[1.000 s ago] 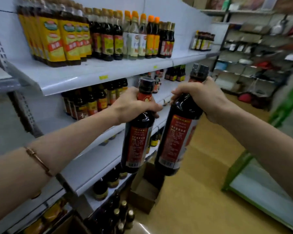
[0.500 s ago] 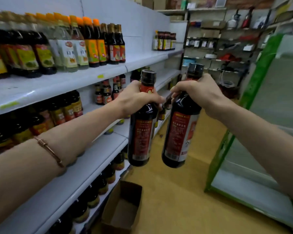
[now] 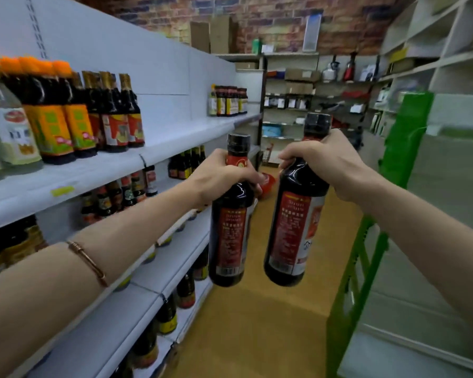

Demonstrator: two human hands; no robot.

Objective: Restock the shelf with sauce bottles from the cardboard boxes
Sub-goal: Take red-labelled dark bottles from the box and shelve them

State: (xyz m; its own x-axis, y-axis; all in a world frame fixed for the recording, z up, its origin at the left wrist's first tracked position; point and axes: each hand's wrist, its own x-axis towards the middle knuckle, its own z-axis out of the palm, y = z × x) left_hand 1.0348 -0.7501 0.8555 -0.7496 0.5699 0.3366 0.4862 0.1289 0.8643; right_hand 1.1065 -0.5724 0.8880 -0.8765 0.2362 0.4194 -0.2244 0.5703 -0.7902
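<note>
I carry two dark sauce bottles with red labels out in front of me over the aisle. My left hand (image 3: pixel 221 175) grips the neck of the left bottle (image 3: pixel 228 236). My right hand (image 3: pixel 325 162) grips the neck of the right bottle (image 3: pixel 292 236), which tilts slightly. Both bottles hang beside the white shelf unit (image 3: pixel 159 148) on my left, level with its second tier. No cardboard box is in view.
Rows of sauce bottles (image 3: pixel 74 118) fill the near top shelf, with a small group (image 3: pixel 228 100) at its far end. More bottles stand on lower tiers. A green rack (image 3: pixel 366 241) borders the aisle on the right. Shelving lines the brick back wall.
My view has turned right and further down the aisle. The cardboard box on the floor has left the frame. Both hands keep their grip on the bottles.
</note>
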